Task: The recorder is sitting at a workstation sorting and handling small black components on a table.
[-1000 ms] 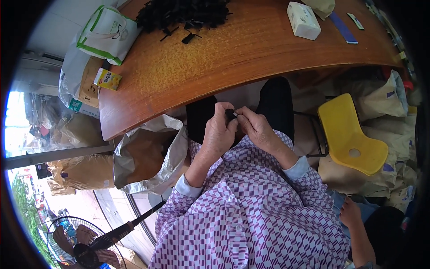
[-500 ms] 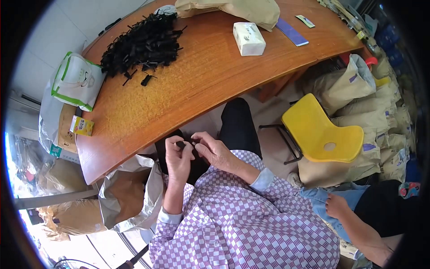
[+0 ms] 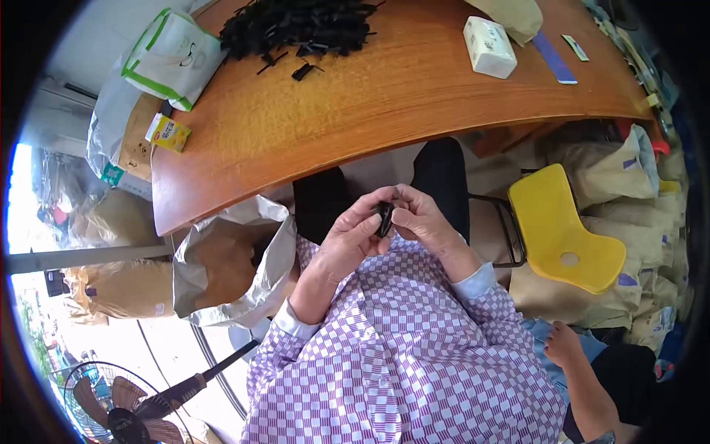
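Note:
Over my lap, both hands are together around a small black part. My left hand is closed, its thumb and fingers pinching the part from the left. From the other side my right hand also grips it, thumb pressed against it. The fingers cover much of the part, so its full shape cannot be made out. Similar-looking black pieces with thin prongs make up a pile at the far left of the table, and one loose piece lies just in front of it.
The wooden table curves in front of me, holding a white-green bag, yellow box and tissue pack. An open paper sack is at left, with a fan below. At right are a yellow chair and another person's arm.
My hands have come closer together around the black part. The view has shifted, so the table items appear higher and further right, and more of the fan shows.

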The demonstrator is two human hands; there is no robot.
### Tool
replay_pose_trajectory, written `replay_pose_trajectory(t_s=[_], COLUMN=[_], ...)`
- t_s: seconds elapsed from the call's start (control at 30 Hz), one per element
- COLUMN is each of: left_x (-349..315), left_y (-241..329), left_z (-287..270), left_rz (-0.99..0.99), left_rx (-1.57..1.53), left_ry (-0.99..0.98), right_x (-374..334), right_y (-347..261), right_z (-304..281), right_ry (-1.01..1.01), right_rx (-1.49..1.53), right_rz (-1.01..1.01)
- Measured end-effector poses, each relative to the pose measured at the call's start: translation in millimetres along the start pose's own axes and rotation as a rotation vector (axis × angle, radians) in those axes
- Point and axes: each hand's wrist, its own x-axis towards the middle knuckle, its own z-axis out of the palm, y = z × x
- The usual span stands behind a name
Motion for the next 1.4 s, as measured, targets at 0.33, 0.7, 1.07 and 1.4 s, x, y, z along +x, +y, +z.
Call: replay_pose_trajectory(t_s=[0.33,0.7,1.07,1.4], left_x=[-9.1,-6.4,-7.2,-38.4], left_y=[-5.9,-12.6,-10.8,15.2], left_z=[0.7,1.2,8.2,-25.3], left_rz=[0.166,0.441,0.544,0.664], left_rx=[0.811,0.927,1.115,1.286], left_ry=[0.095,0.31,0.354,0.541], right_x=[-0.4,-13.8,-10.0,44.1], right_y=[-5.1,-1.0,9.2,7.8], right_z=[-0.2,42.0,45.0,48.4], right_ry=[0.032,0.198,0.258,-0.145], right_rx=[-0.507,-0.443,-0.443,-0.692], right_rz=[-0.027,0.067,0.02,0.139])
